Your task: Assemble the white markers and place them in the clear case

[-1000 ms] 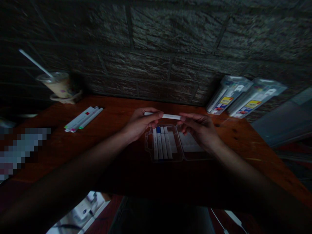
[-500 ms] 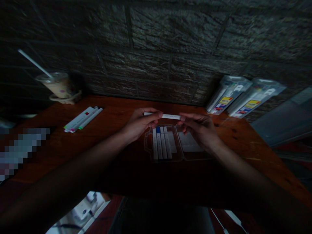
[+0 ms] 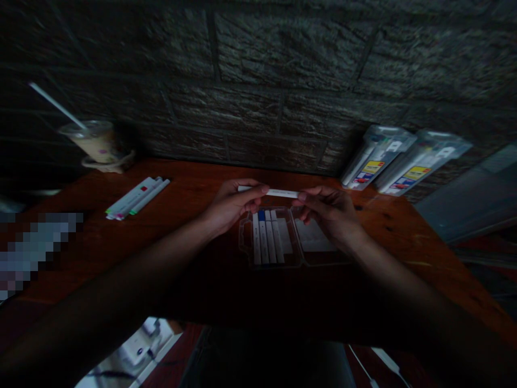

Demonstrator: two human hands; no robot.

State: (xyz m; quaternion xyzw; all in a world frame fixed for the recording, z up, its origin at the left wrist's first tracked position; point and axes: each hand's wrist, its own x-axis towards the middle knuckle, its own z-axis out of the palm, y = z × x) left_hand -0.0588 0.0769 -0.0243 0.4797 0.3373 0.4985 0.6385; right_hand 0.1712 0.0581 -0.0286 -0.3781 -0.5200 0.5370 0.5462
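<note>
A white marker is held level between my two hands, above the table. My left hand is closed on its left part, thumb on top. My right hand pinches its right end between thumb and fingers. Just below lies a clear plastic case, opened flat. Several white markers stand side by side in its left half, one with a blue end. Part of the case's right half is hidden behind my right hand.
Several white markers lie bundled on the wooden table at left. Behind them is a drink cup with a straw. Two filled plastic marker cases stand against the brick wall at right. A pixelated patch covers the left edge.
</note>
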